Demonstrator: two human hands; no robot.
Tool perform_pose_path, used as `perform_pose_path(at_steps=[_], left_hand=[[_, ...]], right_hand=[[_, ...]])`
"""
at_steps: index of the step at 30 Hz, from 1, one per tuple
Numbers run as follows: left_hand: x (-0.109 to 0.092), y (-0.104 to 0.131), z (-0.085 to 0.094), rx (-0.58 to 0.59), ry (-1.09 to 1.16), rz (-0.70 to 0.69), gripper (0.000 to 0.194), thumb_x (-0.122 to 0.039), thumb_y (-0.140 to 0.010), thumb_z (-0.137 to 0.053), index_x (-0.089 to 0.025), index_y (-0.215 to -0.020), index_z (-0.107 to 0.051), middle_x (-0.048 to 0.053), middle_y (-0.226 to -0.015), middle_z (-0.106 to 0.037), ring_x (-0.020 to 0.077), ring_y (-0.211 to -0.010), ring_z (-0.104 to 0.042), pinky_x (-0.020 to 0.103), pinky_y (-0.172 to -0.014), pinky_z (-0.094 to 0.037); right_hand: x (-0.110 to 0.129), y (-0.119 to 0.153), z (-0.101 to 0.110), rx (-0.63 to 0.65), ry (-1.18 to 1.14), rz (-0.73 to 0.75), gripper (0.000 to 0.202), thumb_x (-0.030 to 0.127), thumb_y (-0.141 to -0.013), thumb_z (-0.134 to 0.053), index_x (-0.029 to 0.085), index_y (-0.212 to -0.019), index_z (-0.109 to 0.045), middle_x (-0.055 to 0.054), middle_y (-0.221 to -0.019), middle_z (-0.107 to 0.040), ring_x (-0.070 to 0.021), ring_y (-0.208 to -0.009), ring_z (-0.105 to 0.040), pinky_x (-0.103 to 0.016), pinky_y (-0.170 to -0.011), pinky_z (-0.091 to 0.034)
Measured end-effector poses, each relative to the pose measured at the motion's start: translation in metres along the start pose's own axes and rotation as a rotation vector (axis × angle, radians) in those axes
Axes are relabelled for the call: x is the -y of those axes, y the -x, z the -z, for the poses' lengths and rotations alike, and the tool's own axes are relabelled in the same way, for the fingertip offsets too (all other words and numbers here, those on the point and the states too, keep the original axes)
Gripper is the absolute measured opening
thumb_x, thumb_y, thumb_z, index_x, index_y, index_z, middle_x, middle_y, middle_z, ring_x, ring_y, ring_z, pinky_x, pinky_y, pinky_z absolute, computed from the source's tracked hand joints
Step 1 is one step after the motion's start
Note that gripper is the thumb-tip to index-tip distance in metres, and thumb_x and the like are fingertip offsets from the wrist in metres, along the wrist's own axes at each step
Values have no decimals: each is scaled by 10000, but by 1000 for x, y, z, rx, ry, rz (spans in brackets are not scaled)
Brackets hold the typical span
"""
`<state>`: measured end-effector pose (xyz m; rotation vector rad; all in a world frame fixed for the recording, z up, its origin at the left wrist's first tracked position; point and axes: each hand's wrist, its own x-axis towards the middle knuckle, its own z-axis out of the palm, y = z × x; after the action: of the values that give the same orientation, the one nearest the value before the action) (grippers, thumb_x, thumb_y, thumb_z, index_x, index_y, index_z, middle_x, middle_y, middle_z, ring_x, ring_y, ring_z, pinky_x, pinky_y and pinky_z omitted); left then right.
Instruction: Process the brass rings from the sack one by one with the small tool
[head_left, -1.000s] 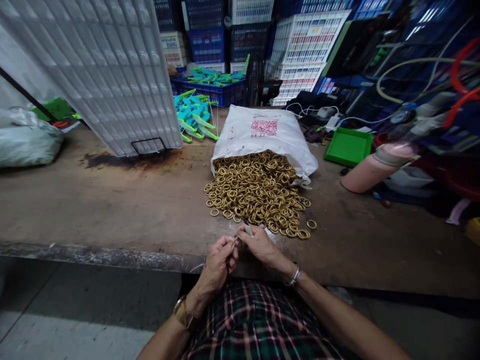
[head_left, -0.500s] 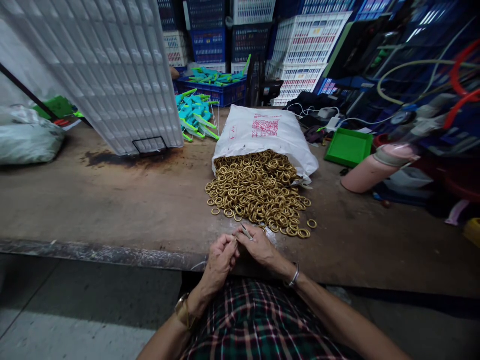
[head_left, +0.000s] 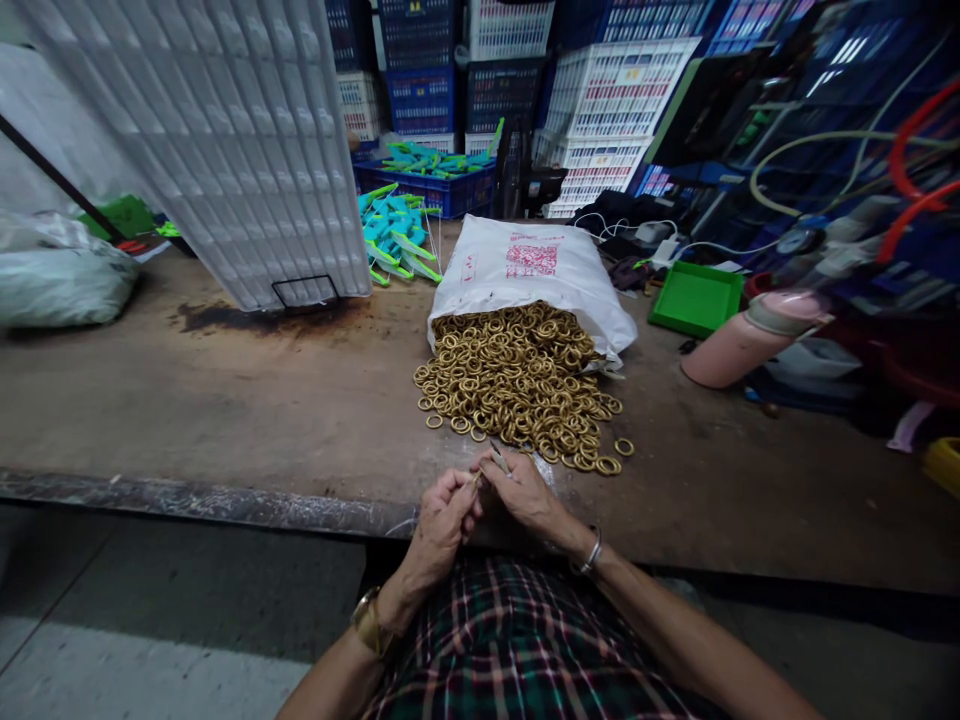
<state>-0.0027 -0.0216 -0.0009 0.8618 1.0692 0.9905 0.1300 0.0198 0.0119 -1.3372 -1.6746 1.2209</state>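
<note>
At the table's front edge my two hands meet, fingers nearly touching. My left hand (head_left: 447, 512) is closed in a pinch on a brass-coloured ring (head_left: 477, 480), mostly hidden by the fingertips. Held in my closed right hand (head_left: 529, 495) is a small blade-like metal tool (head_left: 499, 460), its pointed tip sticking up past the index finger; the rest of it is hidden in the palm. Just beyond the hands lies a heap of brass-coloured rings (head_left: 517, 385), spilling from the mouth of a white sack (head_left: 480, 255) with red print.
A tall pale ribbed panel (head_left: 292, 200) stands on the left of the wooden table (head_left: 262, 420). Turquoise and green clamps (head_left: 394, 235) lie behind it. To the right are a green tray (head_left: 697, 298) and a pink bottle (head_left: 731, 350). Stacked crates (head_left: 600, 90) rise behind.
The view has shifted slightly. My hands stay together; the fingers have turned a little, and a bit more of the ring shows between them.
</note>
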Motion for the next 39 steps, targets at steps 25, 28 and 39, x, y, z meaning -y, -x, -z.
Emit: perform_pose_path(at_steps=[25,28,39], left_hand=[[-18,27,-6,9,-116,-124,301,-455,-783,-535,-156,-766,-512,-47,-524,-482,36,-399,-369,159,-385,-274],[-24,28,-6,50,72,-47,290,-443,-769,-563,-159,-757,-504,-51,-524,-481,36,-382,-367,155,-362,-288],[-7,-2,9,-33,540,235,190,-279,-701,-648,-133,-754,-537,40,-709,-600,90,-535,-528,167,-419,-391]], right_hand=[[-16,-3,19,-34,853,66,220,105,-715,-397,161,-864,-549,-42,-655,-583,-137,-537,-454,-260,-528,-221],[-27,-6,45,-204,816,40,166,145,-755,-380,176,-797,-538,-16,-589,-525,-133,-521,-430,-253,-535,-242],[-46,18,32,-240,689,53,128,264,-819,-475,197,-906,-540,-28,-807,-616,-149,-714,-547,-234,-633,-344]])
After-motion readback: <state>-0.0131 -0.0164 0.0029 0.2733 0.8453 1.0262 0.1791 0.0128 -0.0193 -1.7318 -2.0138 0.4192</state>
